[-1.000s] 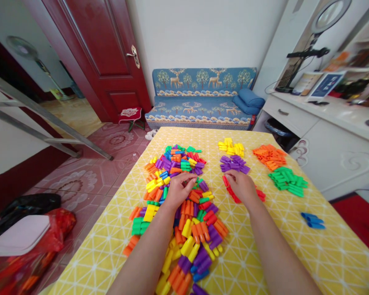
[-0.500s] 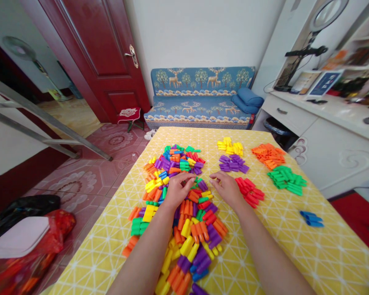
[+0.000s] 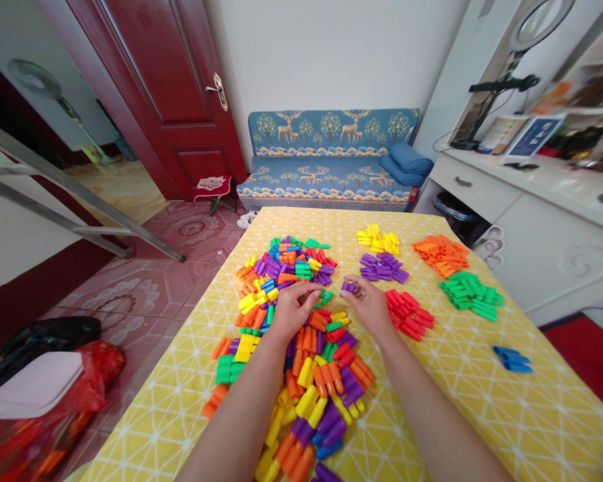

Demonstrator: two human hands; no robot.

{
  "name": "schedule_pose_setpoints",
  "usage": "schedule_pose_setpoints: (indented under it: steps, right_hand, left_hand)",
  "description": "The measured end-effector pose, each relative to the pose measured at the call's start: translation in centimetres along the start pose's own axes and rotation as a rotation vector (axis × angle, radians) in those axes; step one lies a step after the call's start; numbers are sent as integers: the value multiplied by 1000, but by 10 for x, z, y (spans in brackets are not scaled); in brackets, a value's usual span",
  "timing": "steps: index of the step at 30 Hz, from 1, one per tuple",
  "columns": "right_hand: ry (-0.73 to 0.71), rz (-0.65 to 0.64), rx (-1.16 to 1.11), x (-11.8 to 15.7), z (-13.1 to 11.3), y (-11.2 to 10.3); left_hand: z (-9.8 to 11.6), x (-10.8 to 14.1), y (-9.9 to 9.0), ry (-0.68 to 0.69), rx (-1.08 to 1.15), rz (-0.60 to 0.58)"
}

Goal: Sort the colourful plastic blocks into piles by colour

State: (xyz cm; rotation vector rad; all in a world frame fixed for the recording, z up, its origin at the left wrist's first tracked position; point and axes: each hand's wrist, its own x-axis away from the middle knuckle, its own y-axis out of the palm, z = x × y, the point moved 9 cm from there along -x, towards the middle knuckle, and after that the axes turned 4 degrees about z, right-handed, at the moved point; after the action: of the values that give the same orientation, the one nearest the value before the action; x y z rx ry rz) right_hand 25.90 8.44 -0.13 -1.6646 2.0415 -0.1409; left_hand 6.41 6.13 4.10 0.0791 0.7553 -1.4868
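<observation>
My right hand (image 3: 369, 302) pinches a purple plastic building piece (image 3: 348, 287) between thumb and fingers, just above the table. My left hand (image 3: 294, 306) hovers over the mixed pile of coloured pieces (image 3: 306, 341), its thumb and forefinger slightly apart with nothing visible between them. Close to its fingertips lies a green piece (image 3: 325, 297). Beyond my right hand is a purple group (image 3: 383, 267), and a red group (image 3: 409, 314) lies beside its wrist. Some of the pile is hidden under my left hand and forearm.
Further groups on the yellow cloth (image 3: 447, 375) are yellow (image 3: 378, 239), orange (image 3: 441, 254), green (image 3: 471, 295) and blue (image 3: 512, 359). A blue sofa (image 3: 321, 175) stands behind the table, a white cabinet (image 3: 547, 248) to the right, and a metal ladder (image 3: 105, 229) to the left.
My right hand has picked the purple piece from the pile and lifted it slightly. My left hand stays in nearly the same place.
</observation>
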Motion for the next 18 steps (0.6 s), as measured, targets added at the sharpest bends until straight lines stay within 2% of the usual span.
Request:
schedule_pose_setpoints:
  steps: [3, 6, 8, 9, 10, 12, 15, 18]
  right_hand:
    - [23, 267, -62, -17, 17, -55]
    - [46, 567, 69, -19, 42, -117]
    - [94, 685, 195, -16, 61, -145]
    - [127, 699, 246, -15, 70, -153]
    - [158, 679, 285, -16, 78, -156]
    - [197, 541, 357, -21, 90, -149]
    - [194, 355, 475, -26, 88, -132]
    - [156, 381, 601, -26, 66, -133]
  left_hand:
    - [1, 0, -1, 15, 4, 12]
    - [0, 0, 0, 12, 6, 16]
    - [-1, 0, 0, 3, 2, 13]
    - [-1, 0, 0, -1, -2, 10]
    - [-2, 0, 0, -3, -5, 8]
    - [-2, 1, 0, -6, -10, 4]
    - [-4, 1, 0, -17, -12, -1]
    - [-4, 1, 1, -29, -10, -5]
